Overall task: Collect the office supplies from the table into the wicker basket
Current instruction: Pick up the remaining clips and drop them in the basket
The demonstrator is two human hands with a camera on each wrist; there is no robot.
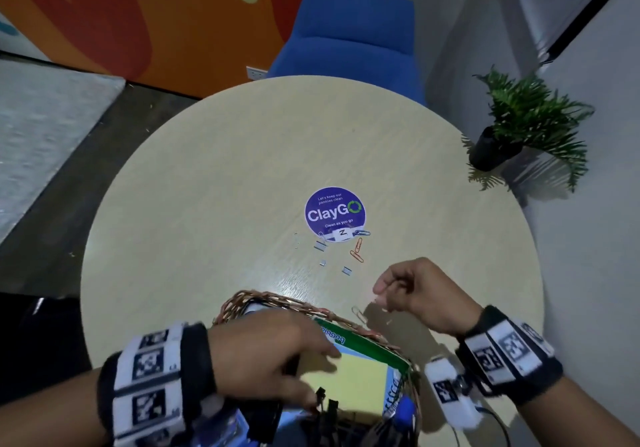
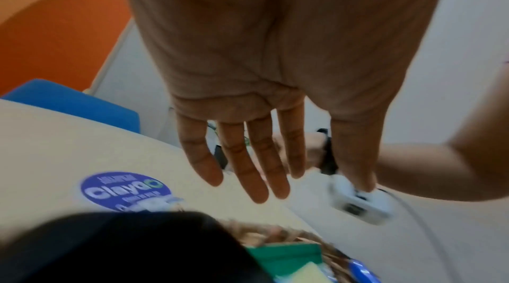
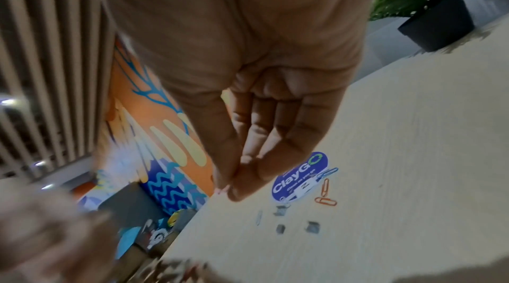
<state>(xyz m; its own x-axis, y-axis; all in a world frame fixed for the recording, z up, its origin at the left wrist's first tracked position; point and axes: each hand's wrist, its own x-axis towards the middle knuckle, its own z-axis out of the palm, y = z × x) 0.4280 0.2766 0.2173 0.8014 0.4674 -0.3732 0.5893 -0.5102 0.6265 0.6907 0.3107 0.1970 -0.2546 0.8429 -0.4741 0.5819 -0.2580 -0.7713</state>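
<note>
The wicker basket (image 1: 277, 299) stands at the near edge of the round table (image 1: 207, 186). It holds a green and yellow notepad (image 1: 356, 380), black clips (image 1: 325, 400) and a blue item (image 1: 403, 410). My left hand (image 1: 325, 367) hovers over it with straight fingers (image 2: 258, 187), holding nothing. My right hand (image 1: 379, 296) hangs just right of the rim, thumb and fingertips (image 3: 230, 187) pressed together; whether anything is pinched cannot be told. A pale paper clip (image 1: 358, 315) lies right under it. Farther off lie orange clips (image 1: 356, 252), a blue clip (image 1: 363, 232) and staple strips (image 1: 320, 246).
A purple ClayGo sticker (image 1: 334, 212) marks the table's middle, with a small white tag (image 1: 342, 234) on its near edge. A blue chair (image 1: 346, 37) stands behind the table. A potted plant (image 1: 498, 148) sits at the right rim.
</note>
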